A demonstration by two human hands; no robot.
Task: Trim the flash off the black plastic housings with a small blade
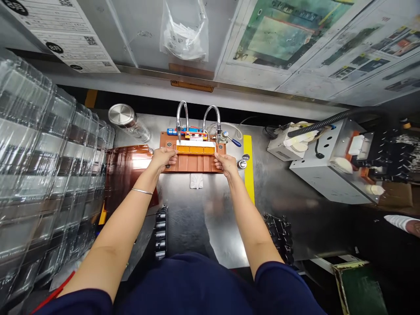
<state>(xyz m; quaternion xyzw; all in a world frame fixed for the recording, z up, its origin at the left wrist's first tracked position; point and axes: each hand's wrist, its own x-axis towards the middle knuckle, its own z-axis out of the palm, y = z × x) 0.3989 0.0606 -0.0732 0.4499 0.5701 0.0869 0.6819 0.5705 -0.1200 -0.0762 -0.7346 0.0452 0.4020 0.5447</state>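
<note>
An orange strip (196,150) with a white upper edge lies across a brown fixture block (187,164). My left hand (163,158) pinches the strip's left end, and my right hand (226,163) pinches its right end. Two bendable metal tubes (212,108) arch over the back of the block, their tips close above the strip. Behind the strip sits a blue cylinder part (197,130). A lever with a blue handle (236,142) sticks out at the block's right. Just in front of the block lies a folded white pad (196,181).
Stacked clear plastic trays (39,175) rise at the left, near a lidded glass bottle (126,120) and reddish-brown sheets (126,170). Black ribbed parts (160,232) lie nearer me. A grey-white machine (331,166) stands right of yellow tape (249,170). Someone's arm (411,226) shows far right.
</note>
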